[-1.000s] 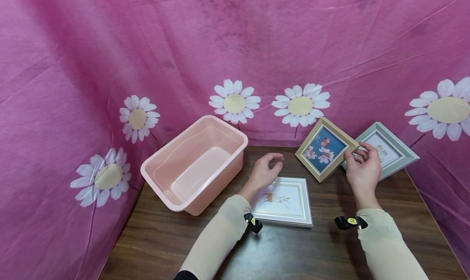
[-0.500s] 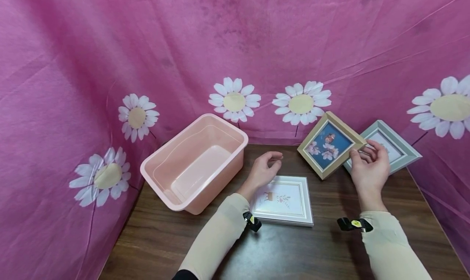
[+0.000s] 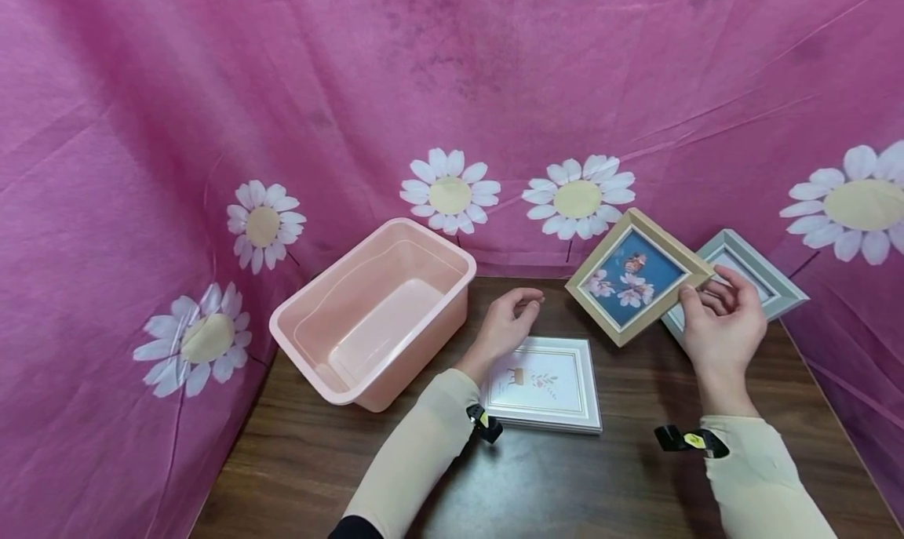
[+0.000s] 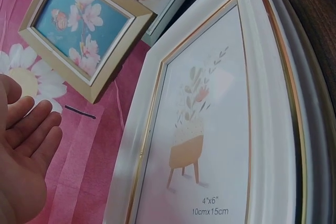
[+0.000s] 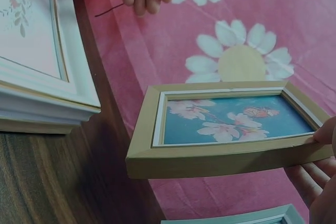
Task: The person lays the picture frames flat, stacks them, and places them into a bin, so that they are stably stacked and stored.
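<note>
Pinching tan frame (image 3: 633, 278) w/ R hand (image 3: 729, 323), far R; lifted, not yet set down.
Prob. clear of grey frame (image 3: 767, 274) behind; holding L hand (image 3: 503, 327) empty, fingers loosely bent, by white frame (image 3: 554, 384), ctr.

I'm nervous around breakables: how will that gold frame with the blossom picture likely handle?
The gold frame is probably stiff: its rails look straight and unbent. It seems fairly light, since only the right hand holds it, near one corner. Being flat-sided and square-cornered, it likely won't roll.

Dark wood-grain table (image 3: 544, 484): pink bin (image 3: 422, 349) left, frame stack (image 3: 544, 382) mid-table, white uppermost, grey-green frame (image 3: 766, 277) back right.
</note>
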The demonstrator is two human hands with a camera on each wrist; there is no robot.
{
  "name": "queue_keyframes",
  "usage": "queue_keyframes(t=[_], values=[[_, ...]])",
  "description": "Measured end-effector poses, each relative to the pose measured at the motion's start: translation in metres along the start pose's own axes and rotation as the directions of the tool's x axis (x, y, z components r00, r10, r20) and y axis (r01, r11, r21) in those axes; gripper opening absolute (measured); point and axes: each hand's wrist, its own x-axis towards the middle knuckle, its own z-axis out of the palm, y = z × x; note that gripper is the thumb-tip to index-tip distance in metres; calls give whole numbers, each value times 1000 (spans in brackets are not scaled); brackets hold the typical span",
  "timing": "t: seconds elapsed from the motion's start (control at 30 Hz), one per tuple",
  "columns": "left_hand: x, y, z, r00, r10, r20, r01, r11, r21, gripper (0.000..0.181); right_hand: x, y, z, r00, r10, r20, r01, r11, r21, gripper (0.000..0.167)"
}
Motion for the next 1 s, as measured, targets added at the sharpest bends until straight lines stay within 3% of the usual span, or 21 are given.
queue_keyframes(t=[0.5,0.8,1.0], values=[[2,7,0,1000,20,13,-20,1000,0,32,-10,-23,-5,1000,-22,-6,22,999,23,47],[4,8,1,999,34,-32,-34,999,-9,33,-17,-38,-7,997,-73,16,71,994,87,46],[5,9,1,997,50,-60,-51,999,-12,34,-22,-46,-8,994,-105,32,103,993,57,46]])
